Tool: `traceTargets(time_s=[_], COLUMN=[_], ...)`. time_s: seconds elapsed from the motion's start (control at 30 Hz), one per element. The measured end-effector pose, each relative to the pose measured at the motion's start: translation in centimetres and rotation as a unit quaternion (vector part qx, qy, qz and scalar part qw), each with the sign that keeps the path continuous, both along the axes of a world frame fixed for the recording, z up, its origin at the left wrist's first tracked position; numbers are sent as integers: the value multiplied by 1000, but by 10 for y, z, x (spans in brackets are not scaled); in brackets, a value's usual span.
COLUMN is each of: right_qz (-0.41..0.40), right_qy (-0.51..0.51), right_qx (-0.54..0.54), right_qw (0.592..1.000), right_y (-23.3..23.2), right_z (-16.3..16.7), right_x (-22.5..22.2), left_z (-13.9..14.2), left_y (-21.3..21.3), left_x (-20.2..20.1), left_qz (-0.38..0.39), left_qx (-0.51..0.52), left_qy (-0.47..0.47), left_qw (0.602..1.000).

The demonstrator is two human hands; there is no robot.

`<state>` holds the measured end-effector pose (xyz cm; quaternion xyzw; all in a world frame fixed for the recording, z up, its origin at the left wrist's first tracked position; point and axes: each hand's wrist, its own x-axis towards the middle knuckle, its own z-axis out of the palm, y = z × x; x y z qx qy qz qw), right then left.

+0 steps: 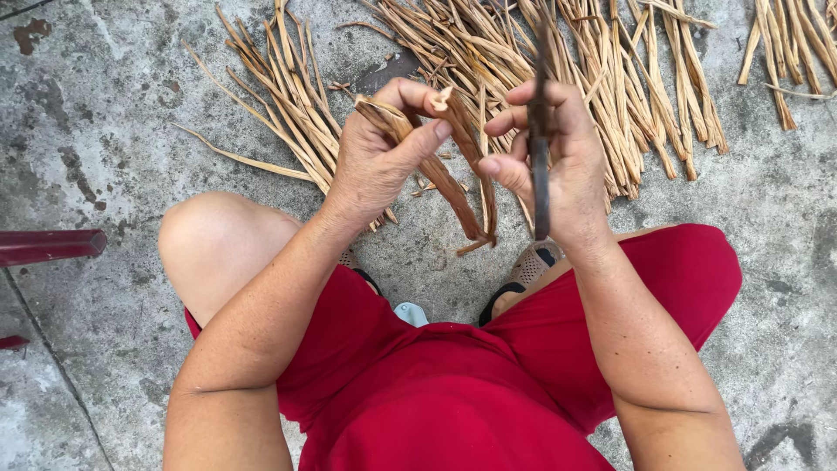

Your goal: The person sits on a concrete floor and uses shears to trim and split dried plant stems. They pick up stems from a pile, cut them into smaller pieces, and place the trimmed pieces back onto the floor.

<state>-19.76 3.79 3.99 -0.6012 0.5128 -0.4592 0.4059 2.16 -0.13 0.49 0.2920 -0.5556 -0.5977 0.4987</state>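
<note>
Left hand [377,157] clamps a bent dried strip [453,179]; right hand [558,166], just beside the strip, grips a dark blade [540,166].

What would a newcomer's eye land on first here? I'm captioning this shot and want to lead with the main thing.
First, the two hands at centre: the left hand pinches a folded dried brown strip, while the right hand grips a thin dark blade-like tool upright. Next, the bright red clothing filling the bottom, and the piles of dried strips spread over the grey concrete floor above.
</note>
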Motion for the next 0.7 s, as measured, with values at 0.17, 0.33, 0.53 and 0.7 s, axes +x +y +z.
traceTargets(time_s=[0.17,0.33,0.53,0.7], right_qz=[61,50,46,31], right_qy=[187,225,269,278], right_qx=[-82,-102,-124,-140], right_qw=[977,968,954,950], right_y=[8,12,12,12], right_z=[1,3,10,10], right_x=[-1,3,6,10], left_z=[1,3,2,1], left_y=[-3,-2,-3,-4], left_x=[4,7,6,5], left_qz=[15,24,15,16], left_qx=[-22,-9,-6,14], left_qy=[3,-10,-12,-11], left_qw=[1000,1000,1000,1000])
